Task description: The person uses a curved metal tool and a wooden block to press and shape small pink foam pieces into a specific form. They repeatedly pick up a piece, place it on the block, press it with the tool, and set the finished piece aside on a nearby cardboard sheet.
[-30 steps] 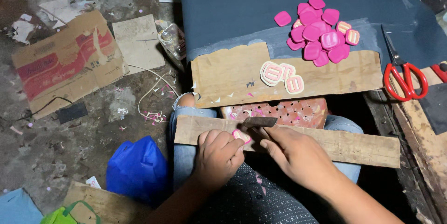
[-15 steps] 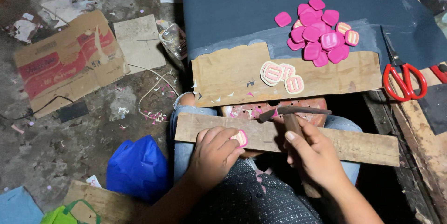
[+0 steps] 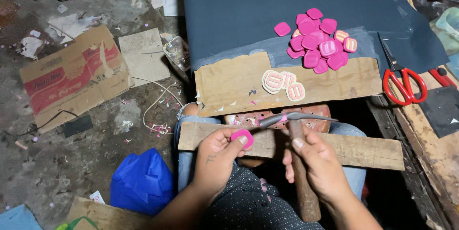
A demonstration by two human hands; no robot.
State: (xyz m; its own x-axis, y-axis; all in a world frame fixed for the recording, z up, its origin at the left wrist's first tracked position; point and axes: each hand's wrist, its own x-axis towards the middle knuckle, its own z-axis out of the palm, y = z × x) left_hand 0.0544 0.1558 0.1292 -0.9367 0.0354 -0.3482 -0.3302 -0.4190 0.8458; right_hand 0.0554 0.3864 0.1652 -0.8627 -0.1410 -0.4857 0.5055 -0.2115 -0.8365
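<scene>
My left hand (image 3: 217,158) pinches a small pink rounded-square piece (image 3: 243,138) against a wooden plank (image 3: 368,150) that lies across my lap. My right hand (image 3: 318,168) grips a wooden-handled hammer (image 3: 297,129); its metal head hovers just above the plank, right of the pink piece. On a cardboard sheet (image 3: 229,84) beyond the plank lie three cream and pink pieces (image 3: 283,82). A heap of several pink pieces (image 3: 318,41) rests on a dark blue sheet (image 3: 248,10) farther back.
Red-handled scissors (image 3: 404,79) lie at the right on the dark sheet. A blue bag (image 3: 142,182) sits by my left knee. A flattened cardboard box (image 3: 71,77), paper scraps and a small bottle (image 3: 177,51) litter the concrete floor at the left.
My right hand has lifted the hammer off the plank and drawn back toward me. My left hand has turned the pink piece up between its fingertips.
</scene>
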